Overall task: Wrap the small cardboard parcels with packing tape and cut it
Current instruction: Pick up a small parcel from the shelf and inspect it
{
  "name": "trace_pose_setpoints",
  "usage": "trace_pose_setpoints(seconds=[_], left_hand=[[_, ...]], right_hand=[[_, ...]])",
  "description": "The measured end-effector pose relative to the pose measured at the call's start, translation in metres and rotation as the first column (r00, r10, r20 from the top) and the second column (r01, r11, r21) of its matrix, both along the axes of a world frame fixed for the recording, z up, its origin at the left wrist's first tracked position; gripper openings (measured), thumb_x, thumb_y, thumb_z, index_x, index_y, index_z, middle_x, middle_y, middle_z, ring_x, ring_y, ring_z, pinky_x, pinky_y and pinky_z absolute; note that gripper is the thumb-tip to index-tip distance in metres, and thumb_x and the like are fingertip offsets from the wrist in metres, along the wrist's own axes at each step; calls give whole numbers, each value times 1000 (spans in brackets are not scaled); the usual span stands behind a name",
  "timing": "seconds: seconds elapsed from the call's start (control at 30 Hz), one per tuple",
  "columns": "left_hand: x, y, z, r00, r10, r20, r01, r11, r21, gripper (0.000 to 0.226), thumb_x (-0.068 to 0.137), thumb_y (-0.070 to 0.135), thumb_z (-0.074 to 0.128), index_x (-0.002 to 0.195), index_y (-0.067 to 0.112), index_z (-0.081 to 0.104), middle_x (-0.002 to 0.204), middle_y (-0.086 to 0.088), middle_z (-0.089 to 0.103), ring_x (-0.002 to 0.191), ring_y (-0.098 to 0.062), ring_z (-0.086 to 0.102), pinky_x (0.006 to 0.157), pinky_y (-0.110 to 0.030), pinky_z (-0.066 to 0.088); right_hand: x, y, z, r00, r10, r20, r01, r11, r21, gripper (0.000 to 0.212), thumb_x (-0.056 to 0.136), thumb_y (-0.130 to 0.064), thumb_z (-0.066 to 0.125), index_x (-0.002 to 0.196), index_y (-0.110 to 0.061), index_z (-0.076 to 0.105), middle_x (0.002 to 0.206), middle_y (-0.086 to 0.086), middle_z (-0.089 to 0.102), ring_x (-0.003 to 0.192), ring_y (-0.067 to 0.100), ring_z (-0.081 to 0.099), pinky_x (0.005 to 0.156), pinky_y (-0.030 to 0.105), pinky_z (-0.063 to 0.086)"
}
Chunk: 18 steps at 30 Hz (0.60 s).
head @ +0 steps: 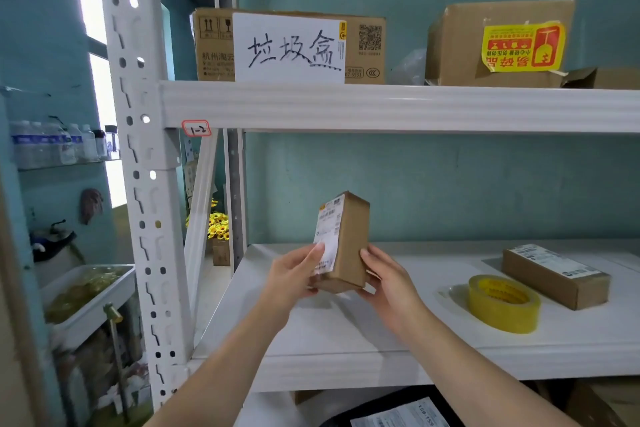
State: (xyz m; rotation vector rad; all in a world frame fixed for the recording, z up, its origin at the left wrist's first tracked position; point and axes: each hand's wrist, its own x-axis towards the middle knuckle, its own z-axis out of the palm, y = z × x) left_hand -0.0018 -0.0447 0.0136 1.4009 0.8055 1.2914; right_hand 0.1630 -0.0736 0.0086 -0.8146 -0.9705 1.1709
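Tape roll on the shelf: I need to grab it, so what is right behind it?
A long cardboard parcel with a label on top lies just behind the tape roll on the white shelf. Its contents are hidden.

You're in a stockroom — white slotted shelving (381,107), labelled cardboard cartons (498,42), tape roll (504,303), hand-numbered bay tag (196,129).

My left hand (294,270) and right hand (388,279) are bare, without gloves, rings or a watch, nails trimmed short, and both forearms are uncovered with no sleeve in sight.
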Motion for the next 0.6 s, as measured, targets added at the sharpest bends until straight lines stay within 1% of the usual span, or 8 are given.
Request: trace_pose_setpoints(seconds=[0.07, 0.17, 0.23, 0.3, 0.37, 0.43, 0.5, 0.6], left_hand=[[2, 0, 4, 999, -44, -15, 43, 998, -35, 21, 81, 42, 66, 98, 30, 69, 80, 7, 73, 77, -17, 66, 81, -38, 53], [4, 0, 6, 995, -85, -44, 83, 996, -44, 28, 72, 33, 78, 93, 36, 60, 70, 16, 72, 77, -15, 65, 81, -39, 51], [3, 2, 3, 992, -121, -26, 120, 991, -61, 42, 64, 37, 78, 104, 33, 62, 83, 7, 74, 82, -20, 69, 79, -41, 54], [2, 3, -2, 984, -178, 20, 179, 981, -75, 47, 67, 39, 72, 113, 27, 65, 94, -2, 73, 84, -24, 70, 78, -43, 55], [1, 3, -5, 973, -222, 65, 227, 970, -91, 36, 76, 36, 68, 109, 22, 68, 98, -8, 71, 87, -28, 68, 87, -50, 51], [-1, 5, -8, 964, -246, 99, 257, 959, -120, 25, 87, 32, 61, 105, 16, 69, 101, -14, 69, 92, -31, 66, 90, -52, 49], [-3, 8, -9, 962, -255, 94, 267, 950, -164, 27, 87, 31, 60, 105, 11, 66, 101, -14, 68, 92, -30, 65, 86, -49, 49], [-4, 12, -4, 973, -225, 48, 229, 962, -148, 37, 73, 31, 70, 104, 12, 67, 101, -10, 66, 91, -26, 63, 86, -49, 49]], right_hand=[[-3, -2, 0, 999, 51, -8, -51, 999, 0, 31, 87, -20, 59, 116, -24, 65, 109, 2, 70, 94, 21, 63, 72, 30, 49], [-7, -2, -1, 996, 73, -52, -74, 997, -17, 39, 86, -19, 57, 123, -27, 60, 112, 3, 67, 92, 24, 60, 61, 28, 47], [-10, -1, 0, 995, 75, -59, -76, 997, -17, 43, 85, -19, 57, 127, -29, 56, 110, 5, 67, 92, 24, 59, 61, 28, 44], [-12, 0, 0, 997, 50, -64, -52, 998, -37, 59, 81, -20, 64, 135, -30, 44, 110, 7, 68, 94, 25, 60, 67, 32, 43], [-13, 1, -1, 999, 33, -38, -36, 996, -79, 87, 69, -26, 74, 140, -37, 26, 113, 10, 66, 98, 28, 61, 76, 38, 43], [-14, 2, -3, 1000, 25, -14, -26, 992, -123, 98, 60, -29, 77, 139, -36, 20, 116, 12, 63, 104, 28, 61, 82, 42, 45], [-13, 0, -1, 999, -34, 27, 37, 992, -121, 93, 62, -22, 83, 136, -28, 28, 116, 12, 63, 102, 25, 62, 83, 40, 48], [-9, -5, 7, 965, -152, 214, 161, 987, -22, 55, 67, -14, 82, 114, -9, 54, 103, 9, 70, 84, 16, 68, 69, 24, 51]])
